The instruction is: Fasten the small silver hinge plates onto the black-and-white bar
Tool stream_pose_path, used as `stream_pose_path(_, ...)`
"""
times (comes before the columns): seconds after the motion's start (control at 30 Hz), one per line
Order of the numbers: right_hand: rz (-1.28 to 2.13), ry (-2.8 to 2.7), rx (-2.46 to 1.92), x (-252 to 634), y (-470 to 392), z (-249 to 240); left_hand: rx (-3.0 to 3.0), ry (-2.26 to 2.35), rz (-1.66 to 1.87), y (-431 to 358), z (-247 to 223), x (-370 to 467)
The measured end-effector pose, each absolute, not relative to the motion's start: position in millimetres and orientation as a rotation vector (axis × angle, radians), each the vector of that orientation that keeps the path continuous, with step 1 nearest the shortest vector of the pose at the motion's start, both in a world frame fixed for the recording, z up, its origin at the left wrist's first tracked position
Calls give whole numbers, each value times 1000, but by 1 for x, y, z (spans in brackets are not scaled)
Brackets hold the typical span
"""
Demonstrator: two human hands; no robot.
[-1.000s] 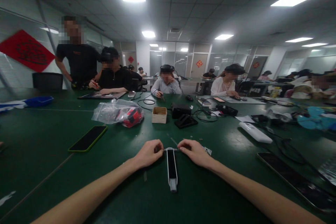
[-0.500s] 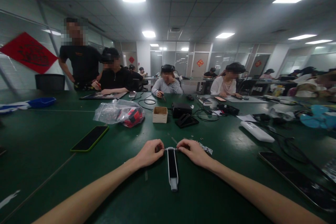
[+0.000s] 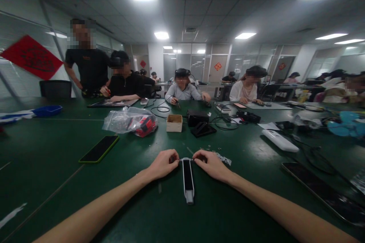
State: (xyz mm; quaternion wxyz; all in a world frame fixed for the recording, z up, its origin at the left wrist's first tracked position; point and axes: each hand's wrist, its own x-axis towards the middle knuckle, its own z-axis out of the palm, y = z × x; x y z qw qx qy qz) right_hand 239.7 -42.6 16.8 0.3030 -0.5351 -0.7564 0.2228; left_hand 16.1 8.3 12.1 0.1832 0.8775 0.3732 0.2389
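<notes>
A slim white-framed device with a long black face (image 3: 188, 177) lies on the green table, its pale narrow end toward me. At its far end, my left hand (image 3: 165, 164) pinches at the left side, thumb against fingertips. On the opposite side my right hand (image 3: 210, 164) pinches in the same way. A small thin metallic part seems to run across that end between both fingertips, too small to name. Just beyond my right hand lie flat metal pieces (image 3: 225, 159), partly covered by it, with several tiny rings near them.
Left of my arms lies a green-edged phone (image 3: 99, 149). Farther back are a plastic bag with a red item (image 3: 131, 121), a small open box (image 3: 174, 123) and a black stand (image 3: 203, 130). A white device (image 3: 279, 141) and a dark phone (image 3: 322, 190) lie rightward. Co-workers sit opposite.
Both my hands keep their pinches at the device's far end, with hardly any movement. The view has shifted slightly. Across the table, a co-worker's hand has come down from the face to the tabletop.
</notes>
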Motion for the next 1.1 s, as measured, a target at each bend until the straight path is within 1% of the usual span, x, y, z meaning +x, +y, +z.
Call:
stream_pose_path(0.27,635,-2009,-1356,241,-42,18,2482,1053,669,9,12,16)
stream_pose_path(0.67,672,-1981,-1355,247,-32,6,2475,1035,687,10,10,15)
stream_pose_path(1.1,657,-1986,-1336,242,-34,13,2483,1014,701,11,10,15)
